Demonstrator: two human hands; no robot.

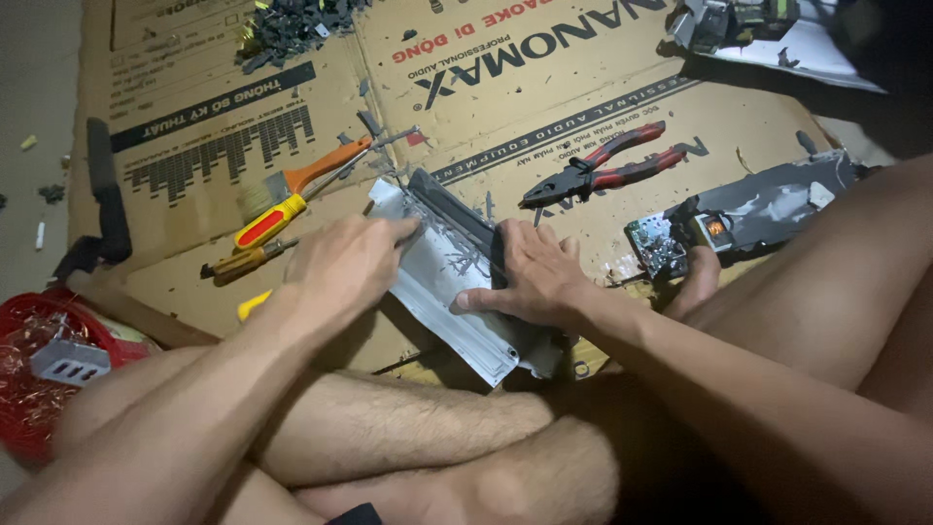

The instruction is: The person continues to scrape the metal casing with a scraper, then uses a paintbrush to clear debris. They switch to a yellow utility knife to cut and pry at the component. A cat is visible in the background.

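A long silver metal panel with a dark plastic strip (442, 277) lies on flattened cardboard (544, 117) in front of my crossed legs. My left hand (345, 262) rests on its left side, fingers curled toward the upper edge and touching the metal. My right hand (533, 274) presses flat on the dark strip and the right side of the panel, thumb along the lower edge. Both hands hold the panel down against the cardboard.
Red-handled pliers (607, 165) lie behind the panel. A paintbrush with orange handle (306, 175) and yellow-handled screwdrivers (267, 226) sit to the left. A circuit board with dark casing (739, 219) lies right. A red basket (39, 369) stands at lower left; dark scraps (292, 24) lie far back.
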